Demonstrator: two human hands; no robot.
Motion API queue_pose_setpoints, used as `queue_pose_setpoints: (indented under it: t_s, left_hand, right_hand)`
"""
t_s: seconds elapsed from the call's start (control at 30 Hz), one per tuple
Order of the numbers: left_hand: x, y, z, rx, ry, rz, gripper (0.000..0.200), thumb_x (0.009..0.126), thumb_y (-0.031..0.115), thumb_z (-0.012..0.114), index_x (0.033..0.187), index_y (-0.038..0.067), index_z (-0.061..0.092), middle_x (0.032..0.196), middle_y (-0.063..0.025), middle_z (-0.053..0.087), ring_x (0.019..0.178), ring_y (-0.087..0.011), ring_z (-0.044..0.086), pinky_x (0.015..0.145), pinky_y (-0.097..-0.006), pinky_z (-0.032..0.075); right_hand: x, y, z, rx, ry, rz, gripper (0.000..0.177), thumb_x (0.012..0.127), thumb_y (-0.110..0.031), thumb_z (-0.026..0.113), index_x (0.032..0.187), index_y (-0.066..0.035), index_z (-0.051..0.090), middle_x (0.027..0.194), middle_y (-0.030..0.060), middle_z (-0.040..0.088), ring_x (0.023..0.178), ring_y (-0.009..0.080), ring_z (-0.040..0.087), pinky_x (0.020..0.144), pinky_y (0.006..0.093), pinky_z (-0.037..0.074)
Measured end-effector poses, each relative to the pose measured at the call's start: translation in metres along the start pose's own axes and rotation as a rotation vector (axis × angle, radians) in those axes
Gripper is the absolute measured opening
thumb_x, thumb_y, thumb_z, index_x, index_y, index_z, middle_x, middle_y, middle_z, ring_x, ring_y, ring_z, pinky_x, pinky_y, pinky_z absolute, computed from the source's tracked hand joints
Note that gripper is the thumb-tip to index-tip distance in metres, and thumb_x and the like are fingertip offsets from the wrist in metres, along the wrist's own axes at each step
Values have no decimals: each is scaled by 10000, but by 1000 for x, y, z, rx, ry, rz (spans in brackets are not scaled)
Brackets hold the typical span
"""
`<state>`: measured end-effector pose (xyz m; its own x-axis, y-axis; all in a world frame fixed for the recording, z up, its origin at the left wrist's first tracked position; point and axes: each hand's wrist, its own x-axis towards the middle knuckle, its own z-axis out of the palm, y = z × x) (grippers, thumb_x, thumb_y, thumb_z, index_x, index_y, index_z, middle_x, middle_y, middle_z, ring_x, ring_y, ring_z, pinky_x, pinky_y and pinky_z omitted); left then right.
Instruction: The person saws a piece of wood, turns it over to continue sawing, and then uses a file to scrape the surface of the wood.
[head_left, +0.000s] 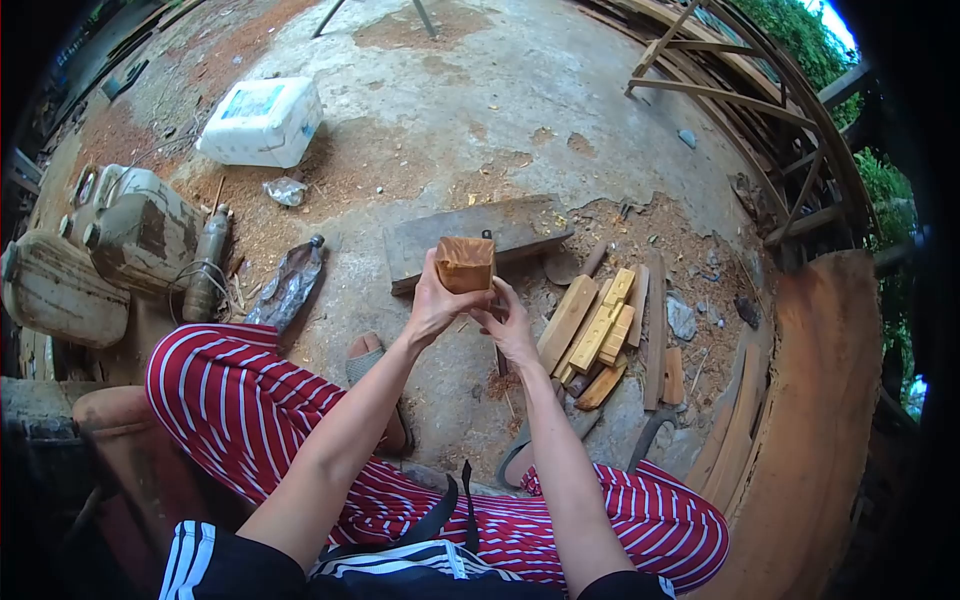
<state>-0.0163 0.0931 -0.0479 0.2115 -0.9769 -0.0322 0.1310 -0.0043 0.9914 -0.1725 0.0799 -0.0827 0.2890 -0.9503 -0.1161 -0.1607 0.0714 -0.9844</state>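
"Head view, first entry: what is held, and where?"

"A reddish-brown wooden block (466,266), raised in front of the person, end face up. In the picture it overlaps the weathered board (425,250) on the floor; contact between them cannot be confirmed."

"State of the fingers?"

"Left hand (435,303): closed around the block's left and near sides, thumb laid across the near face, little gap. Right hand (508,328): half curled, fingertips at the lower right corner, apparently touching. Whether it bears weight, cannot tell; its far fingers are hidden."

"Step in hand, your reading?"

"Judged as handling: block held up and steadied, perhaps for a look or a turn. No cutting edge is seen against it. Small dark tip beside its top right corner, unidentified."

"What would a next move call for?"

"If turned, a firm left hold while the right fingers shift along the edge. If lowered, level support, clear of the yellow wood pieces (603,322) to the right. Risk noted: corner slipping from the light right-hand contact."
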Motion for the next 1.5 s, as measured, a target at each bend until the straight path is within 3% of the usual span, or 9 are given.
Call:
queue_pose_setpoints:
  t_s: [0.03, 0.17, 0.23, 0.4, 0.6, 0.9, 1.07, 1.27, 1.5]
  left_hand:
    - [3, 3, 4, -1, -16, 1, 818, 612, 204, 909, 1226, 37, 396, 1131, -117, 602, 1036, -191, 612, 861, -315, 529]
    - [13, 14, 11, 244, 148, 262, 726, 610, 190, 918, 1136, 67, 433, 1031, -77, 638, 954, -153, 631, 844, -302, 527]
    - [19, 10, 6, 332, 277, 418, 664, 652, 175, 898, 1141, 86, 457, 1031, -65, 640, 946, -147, 630, 832, -308, 525]
    - [29, -29, -22, 305, 333, 346, 599, 705, 145, 859, 1169, 100, 483, 1063, -61, 632, 965, -159, 631, 834, -310, 522]
    - [33, -7, -30, 289, 360, 288, 568, 698, 141, 854, 1166, 79, 539, 1019, -72, 666, 964, -175, 648, 839, -320, 521]
    - [54, 18, -7, 705, 201, 267, 515, 649, 172, 838, 1106, 76, 621, 1068, -93, 660, 984, -231, 624, 846, -341, 481]
    - [71, 16, 4, 785, 78, 430, 511, 631, 145, 804, 1106, 90, 622, 1005, -98, 637, 961, -290, 559, 872, -367, 422]
    - [71, 14, 3, 575, 39, 260, 458, 650, 132, 795, 1082, 79, 653, 980, -140, 691, 911, -312, 674, 791, -380, 524]
    - [68, 15, -6, 543, 122, 282, 429, 677, 169, 800, 1068, 70, 656, 923, -150, 702, 844, -270, 705, 732, -348, 537]
  right_hand:
    - [2, 2, -2, -228, 75, -188, 608, 806, -167, 758, 1342, -134, 472, 1217, 96, 541, 1000, 232, 632, 794, 337, 555]
    - [-7, 40, 4, -733, 505, -130, 604, 822, -167, 716, 1356, -87, 445, 1229, 165, 512, 1073, 359, 566, 928, 455, 455]
    - [-19, 61, 8, -684, 442, -17, 595, 837, -200, 700, 1354, -67, 437, 1220, 182, 524, 1125, 385, 529, 960, 483, 411]
    - [-41, 93, 12, -654, 253, 19, 394, 909, -145, 573, 1286, -74, 478, 1155, 223, 567, 1080, 425, 546, 901, 471, 440]
    - [-30, 65, 2, -550, 399, 81, 291, 984, -154, 436, 1246, -53, 514, 1109, 221, 600, 998, 409, 594, 856, 466, 460]
    - [14, -82, 8, -585, 400, -362, 396, 989, -172, 469, 1368, -57, 455, 1076, 195, 594, 912, 395, 633, 745, 456, 517]
    - [0, -91, 7, -757, 315, -269, 379, 964, -168, 528, 1335, -90, 524, 937, 169, 596, 783, 400, 628, 671, 472, 513]
    - [17, -80, 0, -529, 295, -304, 347, 937, -125, 548, 1273, -45, 578, 822, 247, 639, 772, 429, 647, 677, 498, 530]
    - [6, -105, 14, -530, 180, -272, 326, 942, -120, 529, 1245, -18, 591, 972, 265, 657, 871, 427, 648, 742, 460, 533]
